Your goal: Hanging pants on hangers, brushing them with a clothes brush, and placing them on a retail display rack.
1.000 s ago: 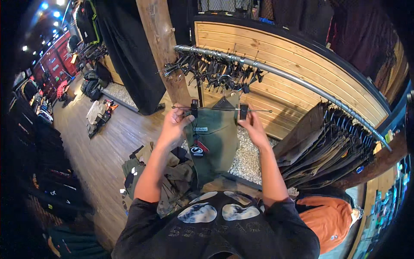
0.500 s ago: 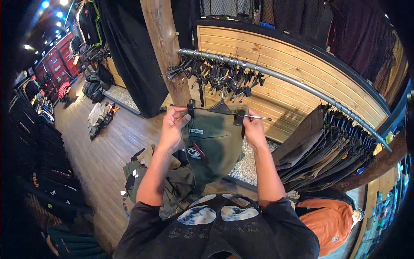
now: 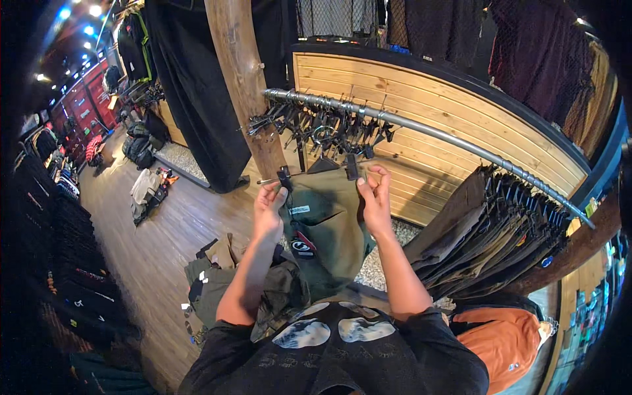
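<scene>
Clothes shop, wood floor, metal rail. Left hand, right hand pinch green pants on hanger.

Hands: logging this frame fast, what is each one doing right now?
Left hand: closed on the hanger's left clip and the green trousers.
Right hand: closed on the right clip.

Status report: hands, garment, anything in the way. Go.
Left hand and right hand both grip the clip hanger. Olive trousers hang from its clips, below the rail. Empty hangers crowd the rail directly ahead.
</scene>
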The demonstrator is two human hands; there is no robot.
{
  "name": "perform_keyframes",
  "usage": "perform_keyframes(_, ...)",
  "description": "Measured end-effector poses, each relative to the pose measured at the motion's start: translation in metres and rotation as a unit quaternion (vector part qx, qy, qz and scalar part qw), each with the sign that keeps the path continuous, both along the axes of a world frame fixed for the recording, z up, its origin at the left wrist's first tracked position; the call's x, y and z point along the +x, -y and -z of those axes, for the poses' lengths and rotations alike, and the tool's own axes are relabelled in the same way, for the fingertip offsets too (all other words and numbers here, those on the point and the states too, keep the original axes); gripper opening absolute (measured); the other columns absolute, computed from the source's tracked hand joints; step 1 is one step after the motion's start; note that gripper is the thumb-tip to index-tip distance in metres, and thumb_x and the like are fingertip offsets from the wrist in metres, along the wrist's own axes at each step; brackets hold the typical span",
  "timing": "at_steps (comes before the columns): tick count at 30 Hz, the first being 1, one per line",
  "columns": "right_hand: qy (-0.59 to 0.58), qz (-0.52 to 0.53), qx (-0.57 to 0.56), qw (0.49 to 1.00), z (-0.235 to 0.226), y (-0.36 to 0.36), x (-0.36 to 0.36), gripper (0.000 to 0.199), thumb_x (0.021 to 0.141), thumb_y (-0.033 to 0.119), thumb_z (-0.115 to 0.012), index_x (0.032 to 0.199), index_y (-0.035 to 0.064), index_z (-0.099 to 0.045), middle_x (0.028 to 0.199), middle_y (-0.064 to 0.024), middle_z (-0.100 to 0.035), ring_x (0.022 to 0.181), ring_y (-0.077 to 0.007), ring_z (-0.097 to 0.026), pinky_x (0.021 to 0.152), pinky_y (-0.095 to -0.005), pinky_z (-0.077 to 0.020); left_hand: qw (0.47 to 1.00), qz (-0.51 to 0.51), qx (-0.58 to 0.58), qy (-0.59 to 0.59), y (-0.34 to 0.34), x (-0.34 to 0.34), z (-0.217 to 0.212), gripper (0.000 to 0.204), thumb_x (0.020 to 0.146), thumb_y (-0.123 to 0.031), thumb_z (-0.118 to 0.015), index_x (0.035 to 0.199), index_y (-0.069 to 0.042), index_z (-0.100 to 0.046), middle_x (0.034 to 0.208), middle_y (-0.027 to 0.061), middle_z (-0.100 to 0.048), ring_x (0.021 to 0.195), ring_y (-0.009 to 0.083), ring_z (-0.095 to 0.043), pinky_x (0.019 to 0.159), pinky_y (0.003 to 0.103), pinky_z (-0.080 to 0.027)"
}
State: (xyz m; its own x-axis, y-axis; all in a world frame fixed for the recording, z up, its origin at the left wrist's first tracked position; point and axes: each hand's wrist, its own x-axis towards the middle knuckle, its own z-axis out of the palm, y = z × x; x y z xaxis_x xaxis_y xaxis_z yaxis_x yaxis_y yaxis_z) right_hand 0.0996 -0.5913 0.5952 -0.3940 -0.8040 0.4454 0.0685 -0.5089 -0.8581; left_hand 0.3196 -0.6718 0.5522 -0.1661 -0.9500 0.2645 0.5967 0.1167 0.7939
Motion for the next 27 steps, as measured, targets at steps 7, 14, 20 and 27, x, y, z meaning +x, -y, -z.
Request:
perform_keyframes(7,-0.028,-0.042,0.100,0.994,0.002,0.004,-0.013,0.037,0.092,0.023,-0.065,0.120,-0.0008,-0.060,0.102,-0.0007,-0.064,0.092,-0.0076,-0.054,0.085,-0.0231,-0.0424,0.997,-0.041,-0.034,0.051,0.000,-0.005,0.013,0.023,0.090,-0.006,-0.064,0.111,-0.005,-0.055,0.101,0.0015,-0.065,0.088,0.0092,-0.059,0.080,0.024,-0.046)
perform_keyframes(14,-0.035,-0.044,0.093,0.994,0.012,0.015,-0.017,0.034,0.092,0.023,-0.066,0.116,-0.0011,-0.062,0.101,-0.0004,-0.065,0.090,-0.0069,-0.055,0.084,-0.0232,-0.0432,0.702,-0.120,-0.073,0.698,-0.049,0.032,-0.098,0.023,0.087,-0.013,-0.069,0.106,-0.002,-0.062,0.089,0.0101,-0.068,0.077,0.0149,-0.064,0.069,0.029,-0.049)
perform_keyframes(20,-0.054,-0.089,0.083,0.991,-0.006,0.022,-0.005,0.024,0.093,0.021,-0.065,0.107,0.0018,-0.064,0.094,0.0015,-0.063,0.080,-0.0053,-0.052,0.074,-0.0220,-0.0426,0.775,-0.143,-0.490,0.372,-0.023,-0.040,-0.130,0.030,0.088,-0.015,-0.067,0.114,-0.001,-0.063,0.100,0.0166,-0.069,0.097,0.0263,-0.067,0.086,0.033,-0.049)
perform_keyframes(27,-0.103,-0.064,0.084,0.989,-0.006,0.015,-0.013,0.027,0.092,0.016,-0.064,0.115,0.0026,-0.062,0.095,0.0026,-0.063,0.082,-0.0043,-0.052,0.077,-0.0199,-0.0418,0.823,0.079,-0.342,0.447,0.028,-0.066,-0.112,0.035,0.089,-0.018,-0.067,0.117,0.002,-0.061,0.103,0.0124,-0.069,0.097,0.0158,-0.063,0.088,0.030,-0.047)
